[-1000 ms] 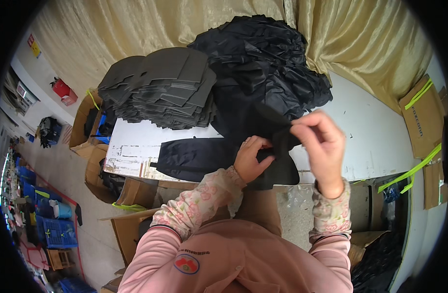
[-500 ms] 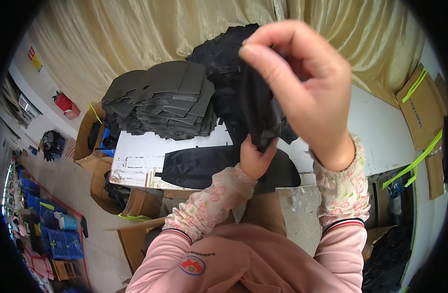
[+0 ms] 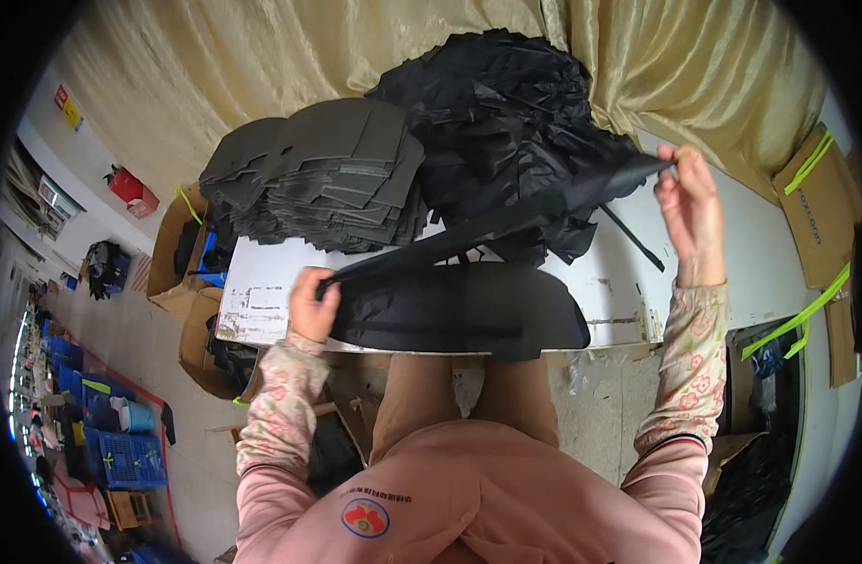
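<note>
A black fabric piece (image 3: 468, 237) is stretched slantwise between my two hands above the white table. My left hand (image 3: 312, 305) pinches its lower left end near the table's front edge. Higher up on the right, my right hand (image 3: 691, 193) grips the opposite, pointed end between thumb and fingers. Beneath it, a dark padded panel (image 3: 553, 305) with a rounded right end lies along the front edge, with black fabric over its left part. Behind the stretched piece rises a big heap of black fabric pieces (image 3: 506, 103).
Left of the heap stands a tall stack of dark grey foam sheets (image 3: 332, 179). Open cardboard boxes (image 3: 200, 352) stand at the table's left side. A flattened carton (image 3: 812, 226) with yellow-green straps leans at the right. Beige curtains (image 3: 261, 56) hang behind the white table (image 3: 732, 226).
My hands have moved apart, left hand to the left and down, right hand to the right and down. The fabric, bunched between them before, is now drawn out long.
</note>
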{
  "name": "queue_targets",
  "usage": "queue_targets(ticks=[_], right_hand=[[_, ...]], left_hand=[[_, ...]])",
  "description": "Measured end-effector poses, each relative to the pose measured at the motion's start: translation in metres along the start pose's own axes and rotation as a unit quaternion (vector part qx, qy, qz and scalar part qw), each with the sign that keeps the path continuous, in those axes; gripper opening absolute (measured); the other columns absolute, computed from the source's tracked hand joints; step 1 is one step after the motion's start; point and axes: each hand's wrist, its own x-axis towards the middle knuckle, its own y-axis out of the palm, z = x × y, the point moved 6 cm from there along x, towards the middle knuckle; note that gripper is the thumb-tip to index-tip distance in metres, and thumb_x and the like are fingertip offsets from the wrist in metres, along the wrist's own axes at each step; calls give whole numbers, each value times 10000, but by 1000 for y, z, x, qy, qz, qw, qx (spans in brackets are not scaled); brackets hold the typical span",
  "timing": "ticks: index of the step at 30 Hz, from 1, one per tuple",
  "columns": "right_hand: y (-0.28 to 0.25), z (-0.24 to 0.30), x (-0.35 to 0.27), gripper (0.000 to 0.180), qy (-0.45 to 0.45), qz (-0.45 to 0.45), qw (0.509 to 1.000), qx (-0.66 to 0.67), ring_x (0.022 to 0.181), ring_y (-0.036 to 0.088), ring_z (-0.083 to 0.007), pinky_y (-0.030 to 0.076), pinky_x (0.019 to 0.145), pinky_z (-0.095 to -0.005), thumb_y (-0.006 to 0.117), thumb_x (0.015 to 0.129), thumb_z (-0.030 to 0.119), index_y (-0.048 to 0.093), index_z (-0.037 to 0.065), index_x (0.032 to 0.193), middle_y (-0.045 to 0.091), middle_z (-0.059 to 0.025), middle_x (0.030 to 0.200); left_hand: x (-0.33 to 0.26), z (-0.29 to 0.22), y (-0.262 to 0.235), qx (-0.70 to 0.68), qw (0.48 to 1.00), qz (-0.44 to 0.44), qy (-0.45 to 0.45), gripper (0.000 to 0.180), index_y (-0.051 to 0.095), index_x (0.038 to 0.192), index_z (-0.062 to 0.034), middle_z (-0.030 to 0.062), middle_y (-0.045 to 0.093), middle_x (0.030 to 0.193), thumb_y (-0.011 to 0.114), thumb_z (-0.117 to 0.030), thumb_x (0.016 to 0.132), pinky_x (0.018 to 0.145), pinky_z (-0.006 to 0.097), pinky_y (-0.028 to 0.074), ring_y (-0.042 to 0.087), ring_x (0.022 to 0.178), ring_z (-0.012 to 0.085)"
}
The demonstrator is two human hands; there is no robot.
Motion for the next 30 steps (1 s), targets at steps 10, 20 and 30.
queue_targets(ticks=[10,20,30], right_hand=[[-113,-186,-170,99,247,-109,961,64,801,624,-151,543,810,-309,521,942,96,567,9,936,616,-137,1066],[-128,-179,-192,99,193,-86,890,-403,853,595,-159,464,782,-283,629,874,112,616,19,904,639,-62,899],[30,-169,-188,283,-54,282,662,-692,1054,531,-281,353,1009,-459,703,658,55,604,66,923,580,-70,1043]], left_hand=[[-65,43,-11,202,969,141,36,325,618,864,-72,127,577,865,649,63,570,810,415,441,562,872,343],[-85,93,43,106,929,347,-76,283,667,956,-66,129,618,861,679,42,693,735,401,494,604,840,348],[-43,96,34,50,942,317,-96,231,665,897,-54,125,624,825,678,49,690,732,361,491,617,806,315]])
